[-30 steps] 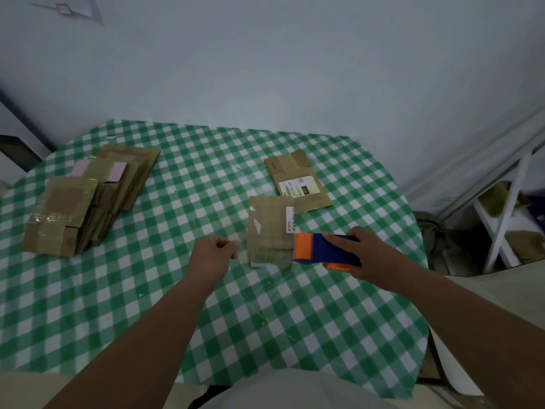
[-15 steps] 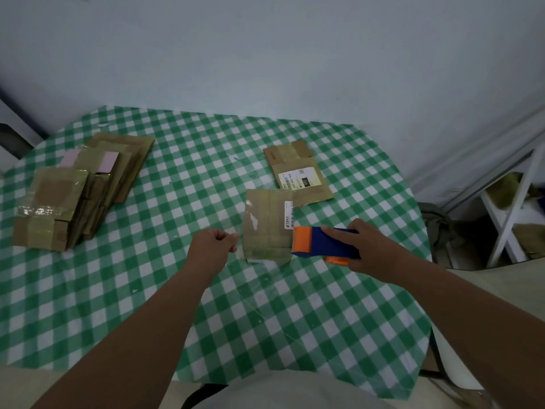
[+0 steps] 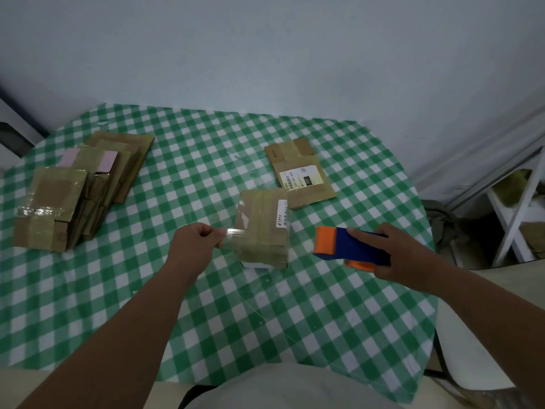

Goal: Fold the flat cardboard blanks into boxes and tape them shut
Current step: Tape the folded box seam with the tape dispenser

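Box (image 3: 262,228) sits mid-tabletop (image 3: 295,320) with open checkered room on the near side — stack (image 3: 73,187) far left, flat blank (image 3: 300,172) just beyond it. Left hand (image 3: 193,246) pinches clear tape (image 3: 234,232) at the box's left edge; right hand (image 3: 404,255) grips the dispenser (image 3: 348,246), just right of the box.

The tabletop (image 3: 88,305) is covered with a green and white checked cloth. A pile of flat cardboard pieces (image 3: 79,187) is laid at its left side. A folded box (image 3: 262,231) is set near the middle, and one flat cardboard blank (image 3: 300,172) is laid just behind it.
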